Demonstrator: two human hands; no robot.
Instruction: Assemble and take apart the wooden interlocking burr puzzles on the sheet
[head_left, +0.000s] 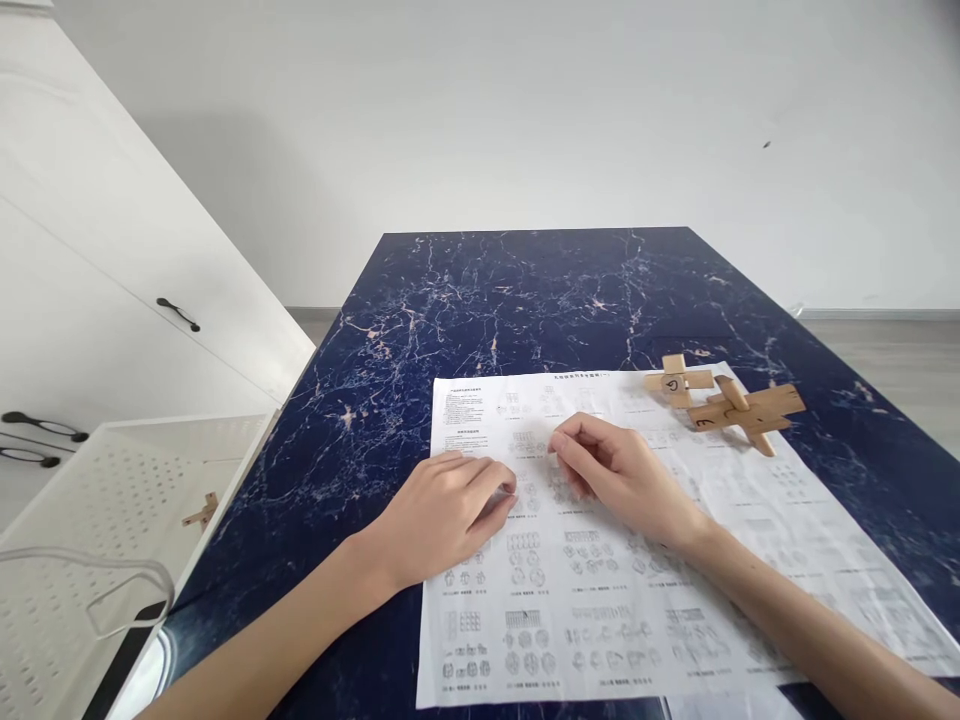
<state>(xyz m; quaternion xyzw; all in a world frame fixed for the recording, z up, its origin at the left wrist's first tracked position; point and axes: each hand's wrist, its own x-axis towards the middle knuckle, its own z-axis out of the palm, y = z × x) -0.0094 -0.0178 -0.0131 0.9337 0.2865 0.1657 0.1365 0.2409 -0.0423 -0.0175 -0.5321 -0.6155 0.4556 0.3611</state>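
A large white printed instruction sheet, covered with small line diagrams, lies under both hands. My left hand rests on its left part, fingers curled down and the thumb tip close to the index fingertip, with nothing visible between them. To its right, my right hand is loosely closed above the sheet, its thumb against the bent index finger; I see no object in it. Beyond the right hand, a small wooden cross-shaped block puzzle sits at the sheet's top edge. A larger wooden puzzle of crossed pieces is beside it.
The dark blue marble-patterned table reaches toward a white wall. On the left stand a white perforated basket, with a small wooden puzzle inside, and a white cabinet with black handles. A paper shows at the front edge.
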